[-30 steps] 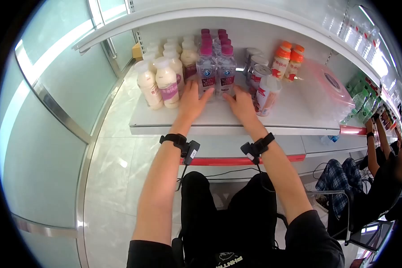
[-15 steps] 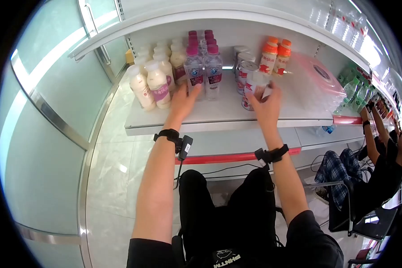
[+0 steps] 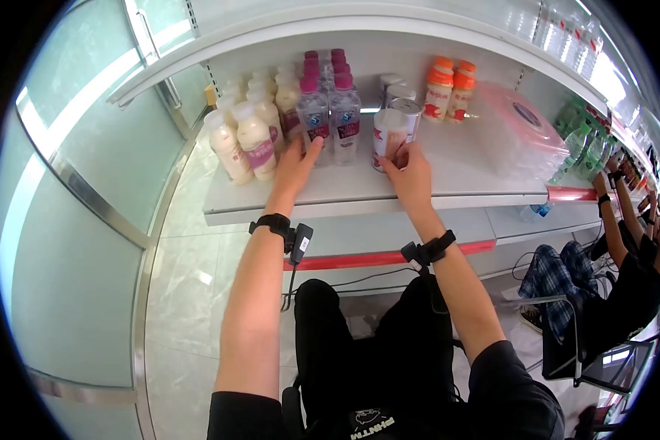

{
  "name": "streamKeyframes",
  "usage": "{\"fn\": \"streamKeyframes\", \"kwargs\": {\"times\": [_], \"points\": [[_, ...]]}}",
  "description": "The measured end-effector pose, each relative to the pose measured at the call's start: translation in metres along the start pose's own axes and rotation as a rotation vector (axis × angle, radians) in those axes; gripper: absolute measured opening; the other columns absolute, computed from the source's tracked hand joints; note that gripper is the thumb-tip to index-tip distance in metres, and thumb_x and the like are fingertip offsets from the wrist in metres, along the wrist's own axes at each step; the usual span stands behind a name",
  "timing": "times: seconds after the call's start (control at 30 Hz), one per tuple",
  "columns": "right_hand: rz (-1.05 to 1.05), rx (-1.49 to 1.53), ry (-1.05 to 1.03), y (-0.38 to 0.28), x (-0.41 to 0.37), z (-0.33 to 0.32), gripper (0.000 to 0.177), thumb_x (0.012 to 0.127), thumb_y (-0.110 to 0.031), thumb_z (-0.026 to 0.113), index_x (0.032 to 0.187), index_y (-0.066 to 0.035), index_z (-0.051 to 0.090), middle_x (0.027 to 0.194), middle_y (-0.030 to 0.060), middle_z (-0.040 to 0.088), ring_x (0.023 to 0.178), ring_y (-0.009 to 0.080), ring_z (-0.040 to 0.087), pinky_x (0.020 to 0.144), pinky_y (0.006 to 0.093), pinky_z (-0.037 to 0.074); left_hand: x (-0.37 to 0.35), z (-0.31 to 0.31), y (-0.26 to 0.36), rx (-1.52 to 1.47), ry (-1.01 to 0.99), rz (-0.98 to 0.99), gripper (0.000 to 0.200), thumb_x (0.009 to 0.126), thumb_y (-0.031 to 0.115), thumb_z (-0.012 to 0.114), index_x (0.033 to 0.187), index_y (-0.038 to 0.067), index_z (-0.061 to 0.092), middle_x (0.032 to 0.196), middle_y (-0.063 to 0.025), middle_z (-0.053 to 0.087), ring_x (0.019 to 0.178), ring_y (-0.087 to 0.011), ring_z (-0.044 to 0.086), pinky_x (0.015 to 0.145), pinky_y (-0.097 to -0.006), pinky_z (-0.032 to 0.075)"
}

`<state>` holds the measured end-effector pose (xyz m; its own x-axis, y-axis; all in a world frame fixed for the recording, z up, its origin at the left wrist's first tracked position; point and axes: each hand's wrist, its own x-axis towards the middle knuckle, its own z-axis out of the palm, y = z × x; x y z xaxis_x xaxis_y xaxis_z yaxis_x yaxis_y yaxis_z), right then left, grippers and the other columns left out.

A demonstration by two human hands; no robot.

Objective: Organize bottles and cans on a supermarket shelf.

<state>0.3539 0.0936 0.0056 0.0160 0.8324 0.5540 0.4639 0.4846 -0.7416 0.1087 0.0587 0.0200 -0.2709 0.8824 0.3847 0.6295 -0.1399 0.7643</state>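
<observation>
Head view | my right hand (image 3: 411, 176) clamped, I think, round white can (image 3: 389, 136) (upright, middle of shelf (image 3: 477, 183), near its front edge) | my left hand (image 3: 295, 165) flat, fingers apart, tips touching pink-capped bottle (image 3: 313, 117) | best: keep can upright, slide it square to the cans (image 3: 407, 104) behind.

I log my left hand (image 3: 295, 167) and right hand (image 3: 411, 177) as bare. Black strap (image 3: 273, 222) on each wrist with a small black module (image 3: 299, 243); thin black cable (image 3: 289, 287) off the left module. Black short sleeves (image 3: 246, 416), black trousers (image 3: 367, 345), white lettering (image 3: 372, 423) on my shirt.
</observation>
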Motion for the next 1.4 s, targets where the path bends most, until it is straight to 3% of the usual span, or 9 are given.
{"fn": "streamKeyframes", "kwargs": {"times": [0.07,0.2,0.37,0.6,0.8,1.0,1.07,1.33,1.4], "points": [[-0.171,0.001,-0.083,0.013,-0.001,0.005,0.036,0.075,-0.017,0.082,0.096,-0.003,0.056,0.080,0.0131,0.061,0.074,0.0294,0.062,0.067,0.0396,0.050,-0.001,0.003,-0.003,-0.041,0.037,0.023,0.070,0.093,0.060,0.052,0.125,-0.003,0.056,0.107,-0.0246,0.067,0.104,-0.0399,0.063,0.091,-0.0417,0.047],[-0.159,-0.015,-0.144,0.006,-0.006,0.001,0.029,0.083,-0.021,0.075,0.100,-0.005,0.059,0.091,0.0139,0.063,0.083,0.0304,0.064,0.071,0.0417,0.051,-0.003,0.001,-0.001,-0.073,0.007,0.016,0.072,0.095,0.062,0.048,0.135,0.002,0.052,0.119,-0.0233,0.065,0.115,-0.0361,0.060,0.100,-0.0388,0.042],[-0.503,-0.299,-0.186,0.003,-0.012,0.011,0.050,0.090,-0.034,0.064,0.126,0.000,0.058,0.136,0.0177,0.055,0.126,0.0335,0.051,0.100,0.0432,0.048,-0.004,0.004,0.000,-0.049,0.064,0.037,0.067,0.094,0.058,0.052,0.130,0.002,0.055,0.111,-0.0225,0.068,0.107,-0.0376,0.064,0.093,-0.0416,0.047],[-0.516,-0.288,-0.230,0.003,-0.011,0.009,0.049,0.089,-0.030,0.065,0.124,0.004,0.058,0.134,0.0184,0.056,0.129,0.0361,0.049,0.100,0.0431,0.048,-0.003,0.001,0.002,-0.081,0.023,0.036,0.067,0.095,0.055,0.053,0.134,0.001,0.053,0.121,-0.0237,0.065,0.114,-0.0360,0.062,0.097,-0.0404,0.046],[-0.372,-0.334,-0.278,-0.012,0.037,0.023,0.030,0.086,-0.014,0.058,0.111,0.004,0.059,0.111,0.0209,0.061,0.115,0.0390,0.057,0.090,0.0485,0.051,-0.004,0.000,0.003,-0.112,0.040,0.060,0.067,0.095,0.054,0.053,0.133,-0.001,0.053,0.121,-0.0245,0.064,0.114,-0.0355,0.062,0.097,-0.0399,0.046],[-0.218,-0.387,-0.603,0.007,0.075,0.068,0.050,0.083,-0.003,0.050,0.133,0.000,0.048,0.122,0.0291,0.060,0.112,0.0460,0.058,0.095,0.0524,0.047,-0.002,0.001,-0.004,-0.114,0.027,0.060,0.066,0.096,0.054,0.053,0.132,-0.001,0.053,0.119,-0.0242,0.065,0.113,-0.0359,0.062,0.096,-0.0397,0.046],[-0.213,-0.288,-0.531,0.012,0.080,0.069,0.067,0.079,-0.001,0.050,0.144,0.004,0.036,0.134,0.0324,0.051,0.121,0.0454,0.053,0.104,0.0484,0.044,0.001,0.003,-0.006,-0.110,0.027,0.079,0.066,0.096,0.055,0.052,0.132,0.000,0.053,0.119,-0.0238,0.065,0.113,-0.0360,0.062,0.096,-0.0397,0.045],[-0.181,0.093,-0.562,0.038,0.106,0.093,0.065,0.081,0.002,0.047,0.145,0.001,0.040,0.130,0.0294,0.057,0.124,0.0406,0.055,0.105,0.0412,0.042,-0.001,0.000,-0.004,-0.191,-0.028,0.051,0.067,0.100,0.053,0.047,0.143,0.001,0.045,0.134,-0.0203,0.059,0.125,-0.0300,0.055,0.108,-0.0359,0.036],[0.083,0.289,-0.663,0.010,0.105,0.085,0.058,0.083,0.004,0.047,0.142,0.002,0.046,0.130,0.0241,0.061,0.122,0.0331,0.058,0.104,0.0372,0.043,-0.002,0.002,-0.002,-0.219,0.024,0.079,0.066,0.098,0.052,0.050,0.139,0.001,0.048,0.128,-0.0201,0.062,0.120,-0.0302,0.058,0.104,-0.0368,0.040]]}}
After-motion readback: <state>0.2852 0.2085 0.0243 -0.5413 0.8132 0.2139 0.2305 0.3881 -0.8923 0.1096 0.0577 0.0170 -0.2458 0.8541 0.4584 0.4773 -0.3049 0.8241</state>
